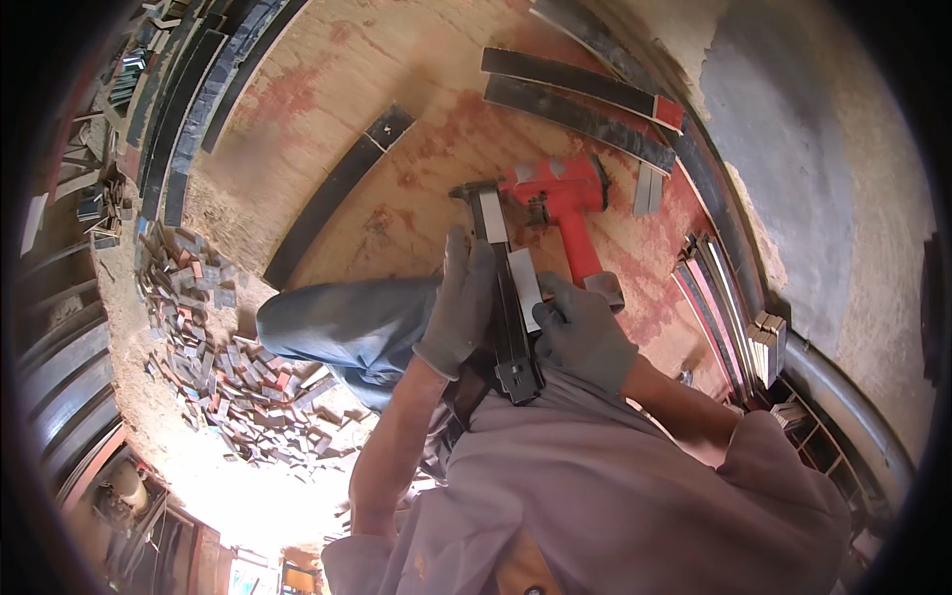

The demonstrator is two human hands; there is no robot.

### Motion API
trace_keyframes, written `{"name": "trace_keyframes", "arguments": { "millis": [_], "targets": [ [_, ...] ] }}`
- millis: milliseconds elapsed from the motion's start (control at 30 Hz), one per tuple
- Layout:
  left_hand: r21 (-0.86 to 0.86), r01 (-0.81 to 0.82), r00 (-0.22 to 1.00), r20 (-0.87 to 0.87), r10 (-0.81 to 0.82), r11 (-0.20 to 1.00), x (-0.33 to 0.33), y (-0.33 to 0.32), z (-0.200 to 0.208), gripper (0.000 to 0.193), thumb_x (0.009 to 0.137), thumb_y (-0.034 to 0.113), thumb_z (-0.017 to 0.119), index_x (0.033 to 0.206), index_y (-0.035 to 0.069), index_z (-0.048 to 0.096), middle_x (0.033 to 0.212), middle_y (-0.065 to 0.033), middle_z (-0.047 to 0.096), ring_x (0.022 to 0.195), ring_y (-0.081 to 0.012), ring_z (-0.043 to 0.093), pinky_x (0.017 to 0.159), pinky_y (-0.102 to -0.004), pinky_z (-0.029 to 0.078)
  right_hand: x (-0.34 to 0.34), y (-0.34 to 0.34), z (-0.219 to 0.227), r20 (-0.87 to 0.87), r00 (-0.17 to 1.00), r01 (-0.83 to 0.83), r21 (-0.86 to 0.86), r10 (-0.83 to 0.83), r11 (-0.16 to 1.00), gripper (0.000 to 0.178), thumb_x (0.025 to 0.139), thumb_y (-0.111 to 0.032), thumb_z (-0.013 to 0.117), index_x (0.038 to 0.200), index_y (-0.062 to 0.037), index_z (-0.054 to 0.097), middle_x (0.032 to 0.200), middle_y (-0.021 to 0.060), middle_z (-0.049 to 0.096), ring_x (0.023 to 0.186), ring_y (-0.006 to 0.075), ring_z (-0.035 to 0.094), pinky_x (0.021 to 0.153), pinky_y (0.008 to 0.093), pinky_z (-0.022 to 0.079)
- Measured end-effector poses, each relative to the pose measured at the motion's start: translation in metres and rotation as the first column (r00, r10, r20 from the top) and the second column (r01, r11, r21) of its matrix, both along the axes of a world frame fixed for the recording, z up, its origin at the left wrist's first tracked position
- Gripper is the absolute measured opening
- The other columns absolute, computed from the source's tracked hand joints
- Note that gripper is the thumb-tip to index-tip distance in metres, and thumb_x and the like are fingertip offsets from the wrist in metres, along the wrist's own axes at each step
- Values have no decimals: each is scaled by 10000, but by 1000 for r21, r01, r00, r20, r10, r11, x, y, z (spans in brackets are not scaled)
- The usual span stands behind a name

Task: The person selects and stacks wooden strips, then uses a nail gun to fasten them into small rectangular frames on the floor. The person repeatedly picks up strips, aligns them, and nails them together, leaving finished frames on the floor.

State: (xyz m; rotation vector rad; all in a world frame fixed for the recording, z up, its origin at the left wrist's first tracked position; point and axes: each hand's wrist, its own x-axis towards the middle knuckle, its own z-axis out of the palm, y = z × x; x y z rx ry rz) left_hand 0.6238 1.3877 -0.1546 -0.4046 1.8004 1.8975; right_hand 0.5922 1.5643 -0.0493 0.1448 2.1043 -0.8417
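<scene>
A red nail gun (553, 186) lies across the wooden surface in front of me, its nose to the left and its handle toward my right. Its long black magazine (507, 322) points back to my body. My gloved left hand (459, 307) lies along the magazine's left side, holding it with the fingers extended. In the magazine's upper part sits one pale strip of nails (493, 218). A second strip of nails (524, 288) is pinched at its right edge by my gloved right hand (585, 332), with the thumb and fingers closed and the strip against the magazine.
Dark flat strips (332, 203) lie on the board (416, 59), with more dark strips (580, 117) at the far right. Cut offcuts (233, 382) pile up at the left. Stacked narrow strips (709, 317) and a grey pipe (848, 402) are on the right.
</scene>
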Motion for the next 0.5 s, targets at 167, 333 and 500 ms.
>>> {"name": "trace_keyframes", "arguments": {
  "millis": [167, 333, 500],
  "targets": [
    [136, -186, 972, 169, 162, 973, -3, 2, 10, 522, 1127, 333, 419, 1450, -76, 399, 1281, -117, 565, 1192, -159, 502, 1078, -326, 402, 1, 1, 2, -57, 989, -136, 44, 138, 990, 310, 1002, -151, 554, 1283, -20, 555, 844, 204, 675, 792, 345, 713, 705, 425, 536],
    [326, -298, 927, 324, 190, 897, -9, 1, 34, 482, 1103, 308, 478, 1419, -52, 420, 1290, -165, 554, 1167, -217, 532, 1073, -371, 409, -13, -2, 9, -76, 966, -248, -25, 246, 968, 289, 1010, -160, 552, 1271, -37, 584, 800, 166, 680, 728, 304, 707, 673, 409, 543],
    [183, -152, 985, 104, 134, 971, 1, -3, 43, 373, 1102, 249, 502, 1386, 8, 484, 1173, -47, 586, 1051, -104, 558, 915, -261, 494, -50, 22, 15, -321, 927, 202, -12, -195, 979, 268, 1005, -196, 598, 1225, -50, 641, 741, 47, 651, 583, 102, 601, 554, 311, 515]
  ]
}}
